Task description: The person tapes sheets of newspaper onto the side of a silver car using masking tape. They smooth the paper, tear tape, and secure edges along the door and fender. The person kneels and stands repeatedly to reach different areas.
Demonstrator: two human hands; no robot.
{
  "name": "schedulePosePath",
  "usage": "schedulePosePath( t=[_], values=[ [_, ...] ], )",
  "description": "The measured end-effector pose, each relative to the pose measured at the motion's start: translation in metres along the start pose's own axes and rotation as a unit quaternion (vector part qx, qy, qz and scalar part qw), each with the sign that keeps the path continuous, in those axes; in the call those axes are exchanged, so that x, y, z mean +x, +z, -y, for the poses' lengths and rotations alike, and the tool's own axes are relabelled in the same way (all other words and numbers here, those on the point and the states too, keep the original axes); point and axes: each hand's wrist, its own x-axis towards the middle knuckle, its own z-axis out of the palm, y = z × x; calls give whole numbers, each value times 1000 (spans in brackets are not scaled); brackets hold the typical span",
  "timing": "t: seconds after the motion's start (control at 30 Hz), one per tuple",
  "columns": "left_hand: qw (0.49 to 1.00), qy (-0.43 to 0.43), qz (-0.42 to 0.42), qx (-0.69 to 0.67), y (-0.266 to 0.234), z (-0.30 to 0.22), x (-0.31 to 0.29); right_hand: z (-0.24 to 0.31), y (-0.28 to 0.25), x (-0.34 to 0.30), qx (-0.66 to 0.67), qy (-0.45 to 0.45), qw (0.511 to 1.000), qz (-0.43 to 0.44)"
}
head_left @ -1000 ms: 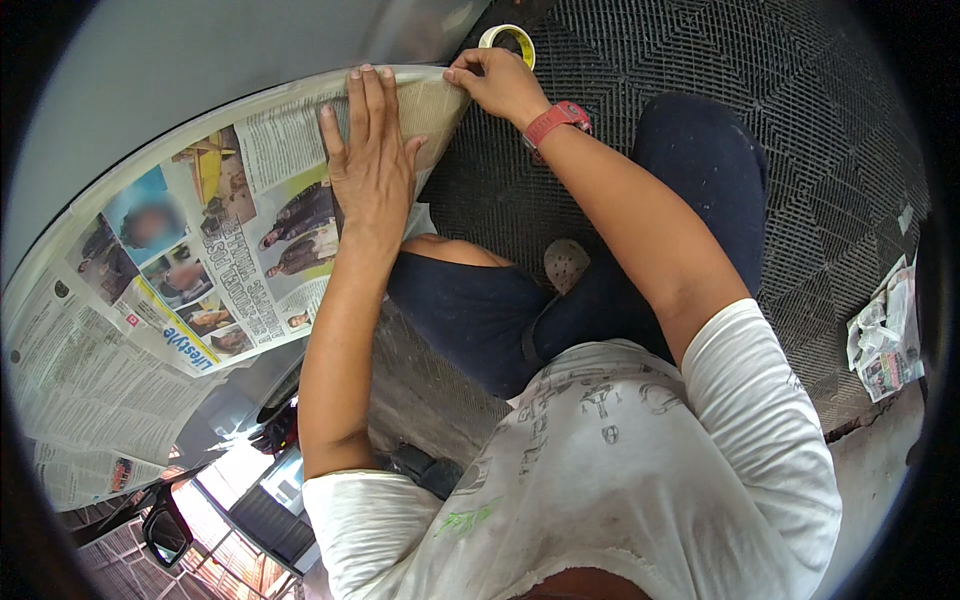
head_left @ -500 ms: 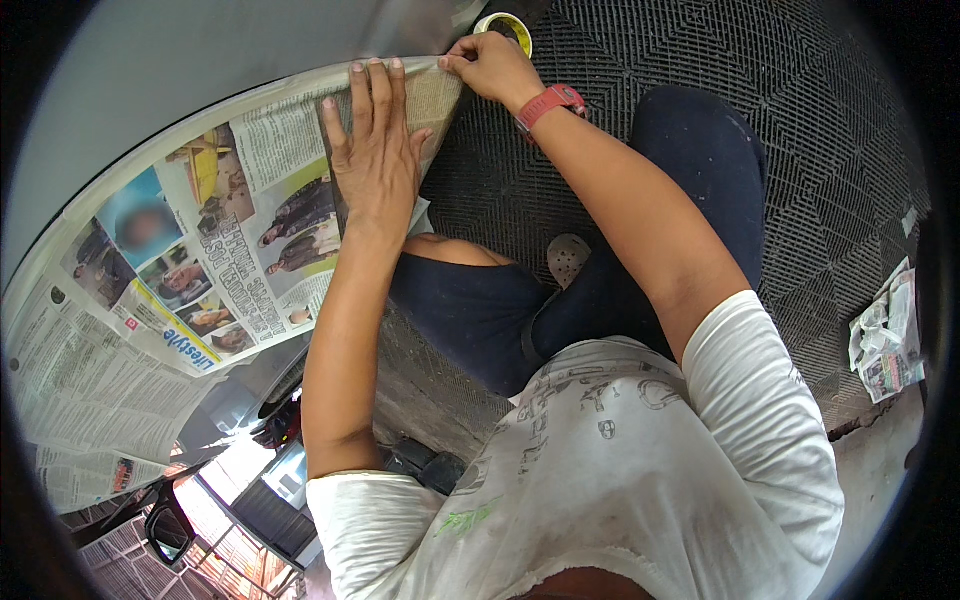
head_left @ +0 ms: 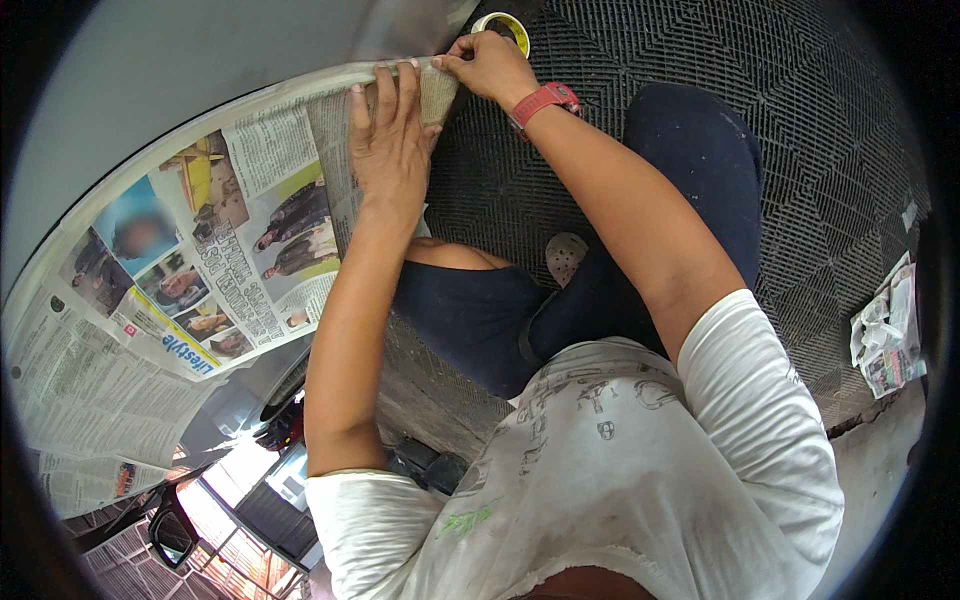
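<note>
A sheet of newspaper [head_left: 285, 215] covers part of a grey car panel [head_left: 230, 70], with a pale strip of masking tape [head_left: 215, 112] along its upper edge. My left hand [head_left: 392, 140] lies on the newspaper near its right end, fingers stretched out and fingertips at the taped edge. At the corner, my right hand [head_left: 492, 68] pinches the end of the tape where it meets the paper. What exactly lies between those fingertips is partly hidden. Just behind the right hand is a yellow-cored tape roll [head_left: 503, 32], partly covered by the hand.
A dark ribbed floor mat [head_left: 830, 180] spreads under my bent legs [head_left: 690, 190]. Crumpled newspaper [head_left: 888, 330] lies at the far right beside a pale ledge. More newspaper sheets [head_left: 95, 390] hang at the left, above a car side mirror [head_left: 172, 530].
My left hand has slid a little to the right along the newspaper's edge, closer to my right hand. The right hand keeps its pinch at the corner, almost unmoved.
</note>
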Motion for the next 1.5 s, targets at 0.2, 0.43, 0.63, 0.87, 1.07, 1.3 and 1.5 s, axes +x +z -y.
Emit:
schedulePosePath(
  t=[0.2, 0.43, 0.63, 0.87, 1.07, 1.3, 1.5],
  values=[
    [1000, -6, 12, -21, 3, -24, 8, -6, 6, -5, -85, -39, 991, -91],
    [915, -107, -75, -381, -29, -7, -29, 12, 11, -28, -105, -85, 981, -141],
    [887, -377, -142, -227, -8, 23, -130, 39, -1, -62, -76, -125, 986, -85],
    [811, -547, -44, -203, 57, 90, -235, 79, -26, -118, -22, -175, 980, 91],
    [700, -534, -239, -409, -29, 46, -230, 157, -72, -192, 69, -159, 937, 303],
    [449, -316, -303, -779, -83, 49, -196, 228, -86, -219, -3, -177, 877, 447],
    [383, -381, -241, -806, -70, 50, -221, 252, -65, -240, -42, -125, 864, 486]
  ],
)
